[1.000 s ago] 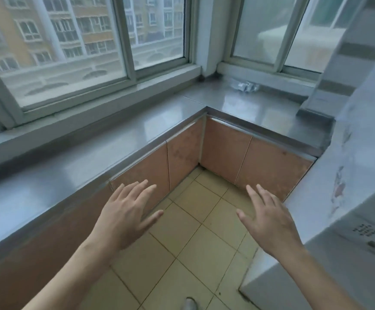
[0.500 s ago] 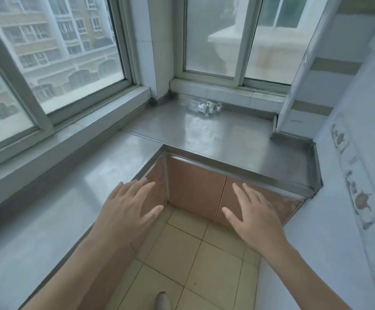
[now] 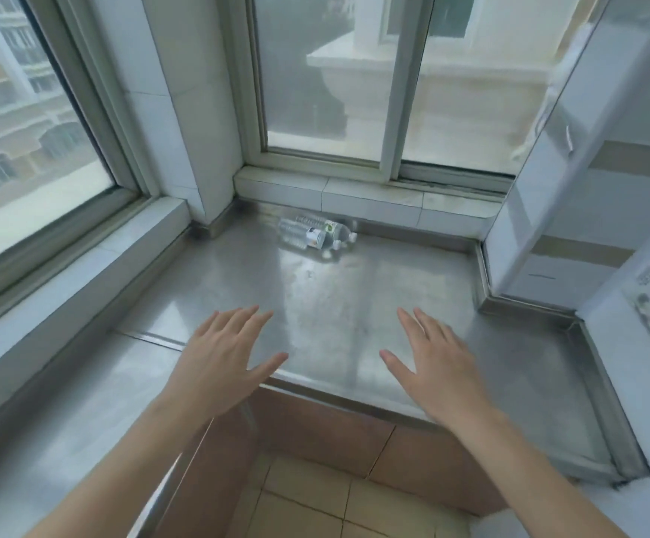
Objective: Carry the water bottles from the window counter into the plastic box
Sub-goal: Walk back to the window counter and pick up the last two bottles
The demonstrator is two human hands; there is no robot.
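Two clear water bottles (image 3: 313, 233) with white caps lie on their sides, close together, at the back of the steel window counter (image 3: 374, 304), just under the tiled sill. My left hand (image 3: 222, 359) hovers over the counter's front edge, fingers spread, holding nothing. My right hand (image 3: 432, 363) is stretched out the same way to the right of it, also empty. Both hands are well short of the bottles. No plastic box is in view.
The counter runs in an L along the window at left (image 3: 44, 421). A white tiled wall and open window frame (image 3: 556, 168) close in the right side. Brown cabinet fronts (image 3: 335, 440) and a tan tiled floor (image 3: 315, 510) lie below.
The view has swung toward the corner counter and come closer. The bottles appear larger and nearer, and both open hands now reach over the counter's edge instead of the floor.
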